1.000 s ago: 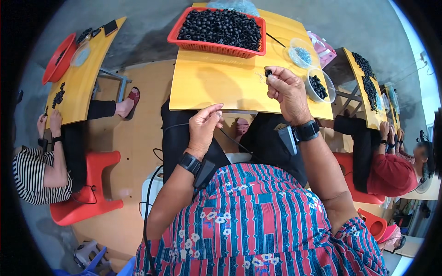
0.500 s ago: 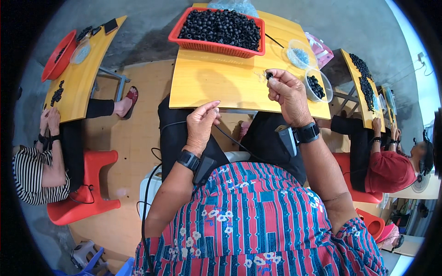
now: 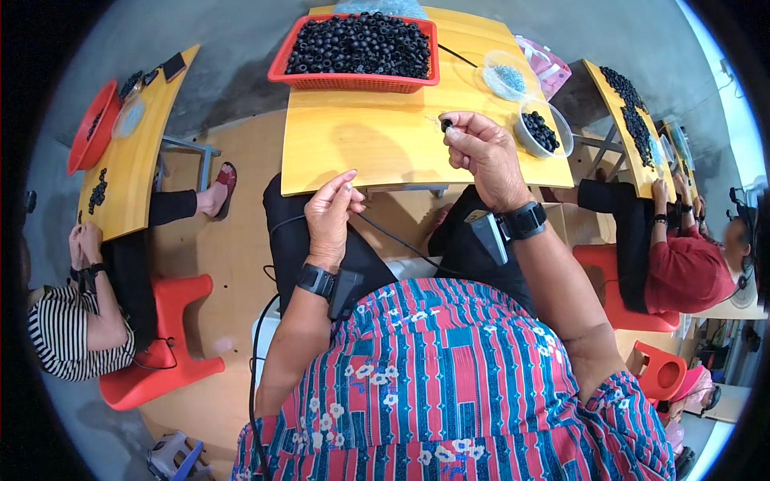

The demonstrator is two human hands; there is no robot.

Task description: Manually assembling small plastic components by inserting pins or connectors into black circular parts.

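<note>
Above the right side of the yellow table, my right hand [image 3: 489,163] pinches a small black ring-shaped piece [image 3: 446,126] between thumb and forefinger. Its other fingers are curled in. My left hand [image 3: 329,220] is near the table's front edge, thumb and forefinger pressed together. Whatever that pinch may hold is too small to make out. A clear round tub [image 3: 569,143] with black pieces stands just beyond my right hand. Behind it is another clear tub [image 3: 487,80] with small pale-blue clear bits. The red basket [image 3: 353,82] at the far side is heaped with black pieces.
The yellow table [image 3: 345,164] has a clear plastic bag [image 3: 381,8] at its back and a pink bag [image 3: 547,70] at its right. A black cable [image 3: 401,242] crosses my lap. People sit at a left table [image 3: 156,120] and a right table [image 3: 611,100].
The view has shifted a little, so the table and basket appear further left. My right hand still pinches the black piece, and my left hand keeps its pinch near the table edge.
</note>
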